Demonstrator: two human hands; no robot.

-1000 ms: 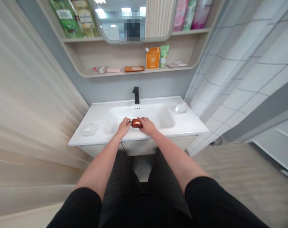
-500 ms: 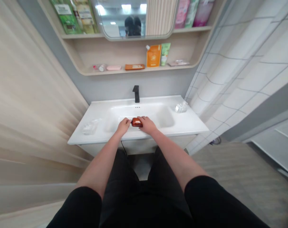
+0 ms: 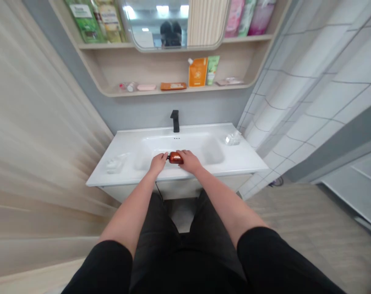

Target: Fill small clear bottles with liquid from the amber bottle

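A small amber bottle (image 3: 176, 158) lies on its side over the front part of the white sink (image 3: 214, 149). My right hand (image 3: 190, 161) is wrapped round its base end. At the other end, my left hand (image 3: 159, 162) is closed, its fingertips pinching the bottle's dark neck or cap, which points left. The exact kind of cap is too small to make out. Both forearms reach forward over the counter's front edge.
Behind the sink stands a black faucet (image 3: 175, 121). Clear items rest on the counter: a plastic-looking pack (image 3: 115, 163) at left, a bottle (image 3: 233, 139) at right. The shelf above holds an orange pouch (image 3: 198, 72), a green tube (image 3: 213, 70) and a pink bar (image 3: 146, 87).
Hardly anything differs. My left hand has shifted very slightly left, and a little more of the dark neck shows between it and the bottle body.
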